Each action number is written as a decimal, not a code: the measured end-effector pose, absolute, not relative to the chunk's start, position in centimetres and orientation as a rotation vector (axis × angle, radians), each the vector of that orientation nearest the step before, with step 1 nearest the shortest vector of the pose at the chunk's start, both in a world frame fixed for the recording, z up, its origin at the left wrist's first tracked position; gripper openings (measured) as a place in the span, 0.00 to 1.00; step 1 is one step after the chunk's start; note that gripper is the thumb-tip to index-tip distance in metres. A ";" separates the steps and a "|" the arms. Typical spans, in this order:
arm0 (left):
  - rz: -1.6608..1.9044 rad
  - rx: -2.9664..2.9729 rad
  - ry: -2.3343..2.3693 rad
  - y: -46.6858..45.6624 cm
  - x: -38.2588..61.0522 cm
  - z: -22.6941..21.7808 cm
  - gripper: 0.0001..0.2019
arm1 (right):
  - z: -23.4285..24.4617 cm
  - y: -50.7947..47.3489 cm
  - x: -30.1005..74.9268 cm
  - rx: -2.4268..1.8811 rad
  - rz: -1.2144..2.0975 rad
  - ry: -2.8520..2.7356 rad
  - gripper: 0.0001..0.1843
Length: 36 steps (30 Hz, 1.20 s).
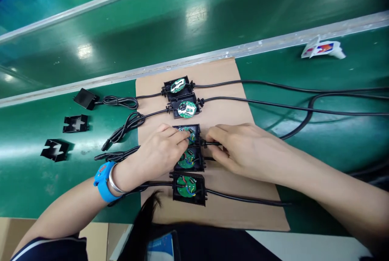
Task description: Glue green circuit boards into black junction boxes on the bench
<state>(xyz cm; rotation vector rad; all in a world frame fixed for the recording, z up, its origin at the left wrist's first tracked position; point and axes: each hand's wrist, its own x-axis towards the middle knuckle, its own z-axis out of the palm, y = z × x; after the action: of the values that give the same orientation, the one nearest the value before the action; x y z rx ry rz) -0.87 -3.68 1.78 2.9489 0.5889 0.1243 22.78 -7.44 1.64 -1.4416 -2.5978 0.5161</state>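
Note:
Several black plastic cases lie in a column on a brown cardboard sheet (243, 216), each with a round green circuit board in it. My left hand (165, 147) reaches over the third case from the back, its fingers closed on that case's circuit board (192, 134) and partly covering it. Just right of that case, my right hand (234, 143) pinches a black cable (212, 144) near its strain relief. Closer to me are a case with a wired board (187, 159) and another case (199, 200). Two boards farther back, one of them this board (187, 109), carry white patches.
Three loose black covers lie at the left, among them this cover (75, 123). Coiled leads (126, 127) rest beside the cases. Long cables (288, 109) run off to the right. A white packet (323, 49) lies near the raised metal edge (267, 42).

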 end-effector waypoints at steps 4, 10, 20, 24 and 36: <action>0.123 2.968 0.591 -4.1 -0.7 1.8 0.14 | 0.5 -7.9 22.1 -1.442 0.443 -2.497 0.13; 0.120 2.987 0.590 -4.2 -0.5 1.8 0.14 | -0.7 -7.6 22.3 -1.515 0.650 -2.306 0.12; 0.158 3.013 0.604 -4.6 -0.4 1.9 0.15 | -0.1 -7.2 22.0 -1.510 0.738 -2.280 0.09; 0.150 3.010 0.585 -4.6 -0.4 2.1 0.16 | -0.2 -7.7 21.7 -1.569 0.852 -2.122 0.11; 0.055 2.943 0.581 -4.6 -0.4 2.6 0.15 | 0.0 -6.9 22.0 -1.605 0.817 -2.381 0.09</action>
<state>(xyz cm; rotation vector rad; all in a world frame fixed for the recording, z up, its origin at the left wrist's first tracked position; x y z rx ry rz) -0.39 -4.56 2.58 2.9431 0.5809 0.0550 22.04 -6.92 -0.02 -1.6048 -2.3814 0.8165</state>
